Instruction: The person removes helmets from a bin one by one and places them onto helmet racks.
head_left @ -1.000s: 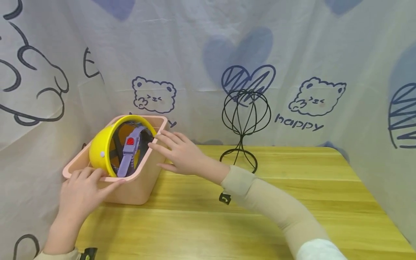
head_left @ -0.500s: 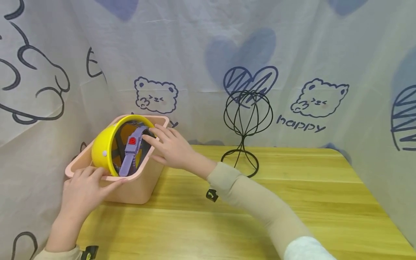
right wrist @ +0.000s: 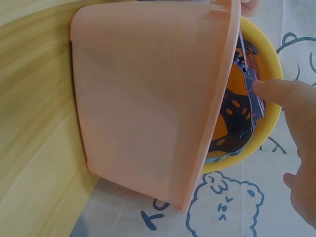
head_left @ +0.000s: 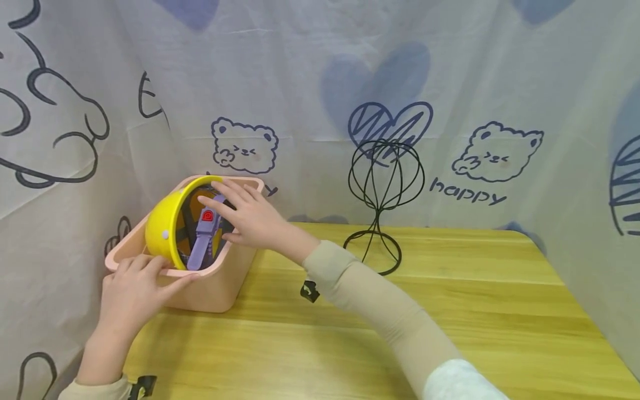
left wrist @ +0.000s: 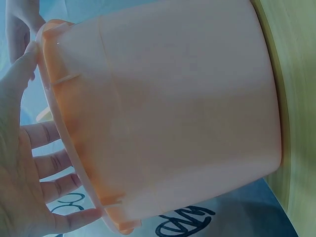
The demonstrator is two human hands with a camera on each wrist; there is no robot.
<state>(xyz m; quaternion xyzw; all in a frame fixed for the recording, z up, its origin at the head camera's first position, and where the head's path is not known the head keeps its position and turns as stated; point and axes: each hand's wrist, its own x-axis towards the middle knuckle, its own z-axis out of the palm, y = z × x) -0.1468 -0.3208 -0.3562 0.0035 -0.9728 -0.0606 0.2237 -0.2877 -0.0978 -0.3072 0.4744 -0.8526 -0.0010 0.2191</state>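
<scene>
A yellow hard hat (head_left: 161,222) lies on its side in a pink plastic bin (head_left: 200,295), its open underside facing right. Inside it shows a purple headband strap (head_left: 202,236) with a red knob. My left hand (head_left: 131,294) grips the bin's near rim, fingers over the edge and thumb along the outside; in the left wrist view the bin's wall (left wrist: 177,113) fills most of the picture. My right hand (head_left: 255,219) reaches over the right rim with fingers spread, overlapping the hat's opening. From the right wrist, a fingertip appears close by the strap (right wrist: 254,96).
A black wire stand (head_left: 378,216) with a balloon-shaped top stands at the back middle of the wooden table (head_left: 400,333). White curtains (head_left: 300,66) printed with hearts and bears hang behind and at both sides.
My right hand has moved left, from the bin's right rim to over the hard hat's opening. The left hand keeps its grip on the rim. The whole view has shifted slightly.
</scene>
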